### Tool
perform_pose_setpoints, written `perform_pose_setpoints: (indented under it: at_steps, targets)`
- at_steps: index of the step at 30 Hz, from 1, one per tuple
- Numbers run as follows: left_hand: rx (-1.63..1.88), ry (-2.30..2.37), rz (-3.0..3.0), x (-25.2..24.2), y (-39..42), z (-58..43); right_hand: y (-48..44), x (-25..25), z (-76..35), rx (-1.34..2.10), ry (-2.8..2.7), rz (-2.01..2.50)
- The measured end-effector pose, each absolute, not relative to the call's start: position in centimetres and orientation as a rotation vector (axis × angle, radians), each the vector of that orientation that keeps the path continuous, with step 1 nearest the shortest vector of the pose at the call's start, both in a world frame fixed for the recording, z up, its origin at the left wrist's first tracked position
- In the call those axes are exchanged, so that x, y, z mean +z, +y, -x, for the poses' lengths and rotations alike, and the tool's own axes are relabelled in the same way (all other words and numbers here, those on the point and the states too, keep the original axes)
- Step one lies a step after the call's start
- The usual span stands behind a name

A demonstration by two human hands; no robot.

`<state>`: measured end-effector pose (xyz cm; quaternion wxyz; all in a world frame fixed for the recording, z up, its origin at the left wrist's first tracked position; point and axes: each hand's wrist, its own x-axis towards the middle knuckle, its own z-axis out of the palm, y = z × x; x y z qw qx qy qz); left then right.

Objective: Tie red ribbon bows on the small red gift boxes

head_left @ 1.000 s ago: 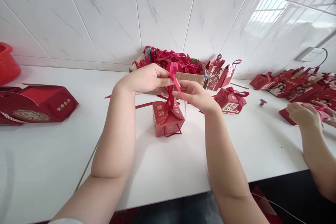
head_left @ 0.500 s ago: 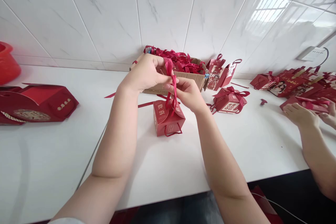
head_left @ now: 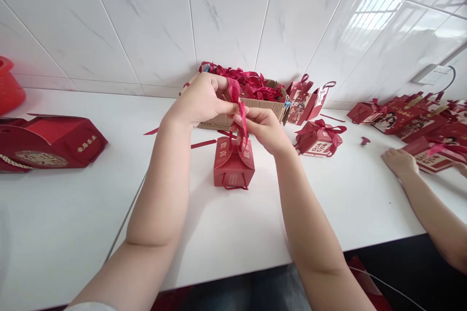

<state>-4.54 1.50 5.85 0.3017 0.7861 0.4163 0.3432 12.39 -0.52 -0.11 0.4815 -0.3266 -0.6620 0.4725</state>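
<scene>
At 9 o'clock of a red ribbon (head_left: 234,91), the left hand (head_left: 202,102) has its fingers curled, pinching the ribbon's upper loop. The ribbon runs upright, 12 to 6 o'clock, down to the small red box (head_left: 233,170), which stands on the white worktop (head_left: 73,204) at 6 o'clock beneath both hands. The right hand (head_left: 268,129), touching the left, pinches the ribbon lower, nearer the box's folded top.
</scene>
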Motion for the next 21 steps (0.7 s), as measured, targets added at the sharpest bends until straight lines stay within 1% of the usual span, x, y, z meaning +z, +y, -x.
perform_pose_setpoints:
  at_steps: [5, 9, 12, 18, 19, 21]
  targets:
    - [0.931, 1.001, -2.047, 6.2, 1.1, 4.8, -0.7, 0.2, -13.1, 1.333, -1.537, 0.786]
    - [0.874, 1.072, -2.137, 6.6, 0.5, 5.3, -0.6, 0.4, -13.4, 1.434, -1.427, 0.78]
    - [0.676, 1.103, -2.248, 7.0, 0.0, 5.6, -0.5, 0.3, -13.5, 1.422, -1.399, 0.817]
    - [0.007, 0.939, -2.319, 7.6, -0.6, 6.4, -1.0, 0.7, -13.7, 1.269, -1.537, 0.881]
    - [-0.023, 0.949, -2.312, 7.6, -0.5, 6.6, -1.2, 0.8, -13.7, 1.234, -1.566, 0.903]
    - [0.061, 1.018, -2.322, 7.5, -0.3, 6.8, -1.5, 1.1, -13.7, 1.166, -1.621, 0.938]
